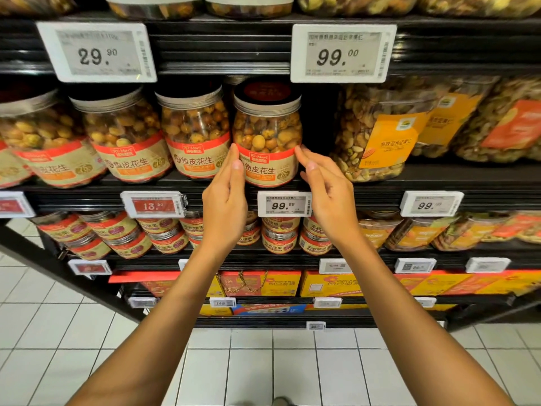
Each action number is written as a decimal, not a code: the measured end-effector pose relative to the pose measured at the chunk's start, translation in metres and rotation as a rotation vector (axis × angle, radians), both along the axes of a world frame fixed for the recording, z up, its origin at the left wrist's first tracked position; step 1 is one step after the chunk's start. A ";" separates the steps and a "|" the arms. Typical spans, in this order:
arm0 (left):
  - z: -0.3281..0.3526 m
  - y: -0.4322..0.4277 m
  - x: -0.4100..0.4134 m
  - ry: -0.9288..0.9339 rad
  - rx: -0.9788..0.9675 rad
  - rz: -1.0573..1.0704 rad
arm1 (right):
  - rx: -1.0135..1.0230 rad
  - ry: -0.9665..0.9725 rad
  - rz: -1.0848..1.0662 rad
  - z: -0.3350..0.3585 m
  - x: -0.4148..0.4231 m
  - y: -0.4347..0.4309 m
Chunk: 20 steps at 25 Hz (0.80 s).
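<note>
Mid-frame, the shelved jar (268, 136) is flanked, seemingly touched, by straight fingers of the left hand (225, 200) and right hand (330, 197); not yet gripped.

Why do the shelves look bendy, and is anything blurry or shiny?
Head view: the wide lens bows the shelf toward the picture's edges; same view, the jar between the left hand and right hand is sharp, the bags at far right go soft, and light glints on their plastic.

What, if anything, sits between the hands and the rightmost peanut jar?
Nothing visible. The left hand lies flat along the left side of the peanut jar, in the gap beside the neighbouring jar. The right hand is at its right side.
</note>
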State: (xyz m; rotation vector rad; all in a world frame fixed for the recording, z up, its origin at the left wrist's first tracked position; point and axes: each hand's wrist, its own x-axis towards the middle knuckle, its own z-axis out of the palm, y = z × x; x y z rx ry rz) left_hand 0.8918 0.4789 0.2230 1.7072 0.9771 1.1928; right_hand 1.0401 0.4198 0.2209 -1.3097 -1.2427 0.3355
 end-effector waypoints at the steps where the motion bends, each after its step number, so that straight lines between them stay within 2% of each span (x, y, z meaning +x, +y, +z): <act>1: 0.001 0.001 0.000 0.016 -0.004 -0.006 | -0.015 0.004 0.002 0.002 0.001 0.002; 4: 0.006 0.006 -0.001 0.086 0.010 -0.011 | -0.049 -0.001 -0.018 0.005 0.008 0.010; 11: 0.011 0.004 0.001 0.090 0.027 0.013 | -0.148 -0.002 -0.032 0.009 0.026 0.021; 15: 0.015 -0.013 -0.020 0.029 -0.012 0.100 | -0.018 -0.037 -0.134 0.013 0.009 0.008; 17: 0.016 -0.029 -0.041 -0.058 -0.088 0.111 | 0.035 0.008 -0.071 0.010 -0.016 -0.002; 20: 0.010 -0.065 -0.100 -0.165 -0.209 0.193 | -0.127 0.117 0.171 -0.006 -0.084 -0.017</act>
